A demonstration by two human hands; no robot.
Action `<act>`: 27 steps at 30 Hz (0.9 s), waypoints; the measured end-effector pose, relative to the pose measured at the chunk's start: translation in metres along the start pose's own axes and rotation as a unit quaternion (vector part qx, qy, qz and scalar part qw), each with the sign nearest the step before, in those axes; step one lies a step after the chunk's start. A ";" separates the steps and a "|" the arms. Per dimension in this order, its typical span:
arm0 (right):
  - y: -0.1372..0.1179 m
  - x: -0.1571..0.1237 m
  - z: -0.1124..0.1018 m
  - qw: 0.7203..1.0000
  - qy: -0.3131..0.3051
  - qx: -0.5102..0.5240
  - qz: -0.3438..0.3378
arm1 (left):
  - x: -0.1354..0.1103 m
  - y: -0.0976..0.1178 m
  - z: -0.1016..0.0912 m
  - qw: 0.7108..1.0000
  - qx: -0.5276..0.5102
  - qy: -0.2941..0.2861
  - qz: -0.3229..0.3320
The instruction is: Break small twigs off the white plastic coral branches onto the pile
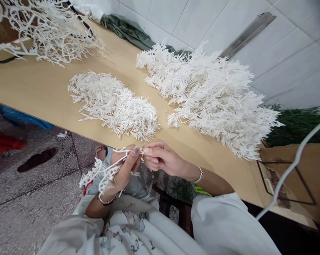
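My left hand (126, 168) is closed around a white plastic branch (106, 175), whose forked sprigs hang down to the left over my wrist and lap. Thumb and fingers of my right hand (162, 157) pinch at the branch's end, close against the left fingertips. Whatever small piece lies between the right fingers is mostly hidden. Just beyond both hands, a pile of short white sprigs (114, 102) lies on the tan table (117, 53). To its right is a larger heap of bushy white branches (213, 99).
Bare, tangled white stems (53, 32) fill the far left of the table. A dark green cloth (128, 30) lies along the tiled wall. At right are green foliage (300, 124), a cardboard box (306, 166) and a pale cable (295, 159). A blue stool (25, 117) stands at left.
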State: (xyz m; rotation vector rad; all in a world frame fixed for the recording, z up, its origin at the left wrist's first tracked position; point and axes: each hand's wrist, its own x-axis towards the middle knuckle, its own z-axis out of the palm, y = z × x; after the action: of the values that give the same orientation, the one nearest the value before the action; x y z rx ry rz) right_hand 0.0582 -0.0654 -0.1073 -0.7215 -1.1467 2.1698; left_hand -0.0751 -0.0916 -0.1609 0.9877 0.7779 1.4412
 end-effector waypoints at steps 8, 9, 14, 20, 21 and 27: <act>0.010 -0.003 0.002 0.988 -0.073 0.131 0.045 | 0.000 -0.003 0.005 0.954 -0.271 -0.084 -0.094; 0.009 -0.004 0.000 0.987 -0.081 0.135 0.041 | 0.002 0.000 0.005 0.950 -0.294 -0.071 -0.075; -0.007 -0.005 -0.007 0.991 -0.062 -0.089 -0.074 | 0.009 0.017 0.000 0.954 -0.293 -0.069 -0.005; -0.023 0.008 -0.031 0.749 0.159 -0.607 -0.215 | 0.012 0.015 0.004 0.952 -0.257 -0.113 -0.122; -0.024 0.010 -0.038 0.710 0.182 -0.644 -0.217 | 0.014 0.016 0.004 0.946 -0.268 -0.121 -0.135; -0.025 0.024 -0.068 0.481 0.220 -0.823 -0.207 | 0.019 0.027 0.001 0.942 -0.297 -0.088 -0.128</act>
State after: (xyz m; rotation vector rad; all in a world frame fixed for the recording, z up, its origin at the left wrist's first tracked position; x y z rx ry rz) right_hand 0.0939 -0.0002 -0.1241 -1.2916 -2.4538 -0.2303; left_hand -0.0853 -0.0759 -0.1331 0.5148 0.2884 1.2286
